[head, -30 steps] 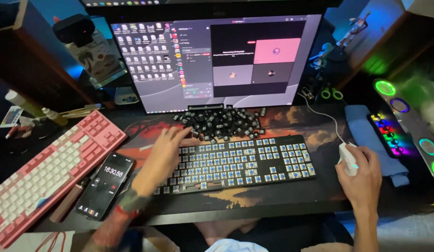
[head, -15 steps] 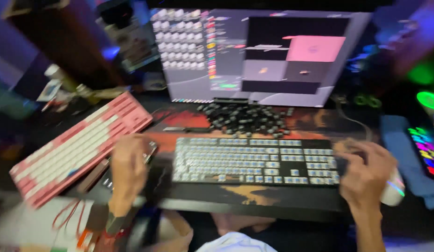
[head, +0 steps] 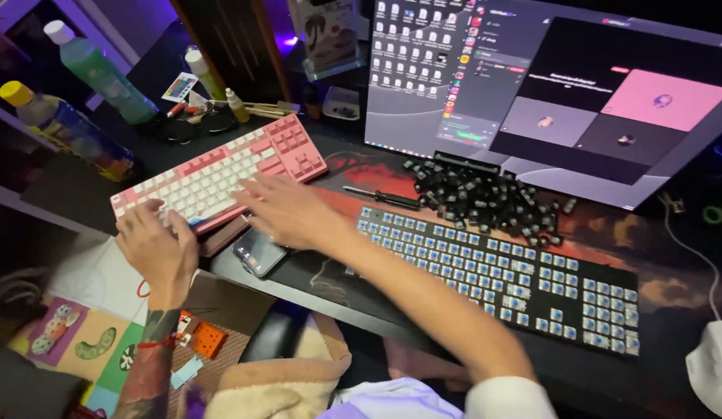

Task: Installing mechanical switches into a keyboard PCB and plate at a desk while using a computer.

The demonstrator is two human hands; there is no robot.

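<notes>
Hands meet on the pink-and-white mechanical keyboard [head: 221,172], which lies slanted at the desk's left edge: the left hand [head: 157,247] curls over its near-left corner, gripping the edge, while the right hand [head: 287,211], fingers spread and holding nothing, reaches across a black smartphone [head: 257,252]. Beside them, the black keyboard stripped of its caps [head: 500,273] exposes blue switches, its loose black keycaps [head: 485,195] heaped behind.

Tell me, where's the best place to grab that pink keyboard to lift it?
Probably by its two short ends. The pink keyboard is long, flat and lies slanted; the left hand already holds its near-left end, and the right hand reaches over its near long edge.
</notes>
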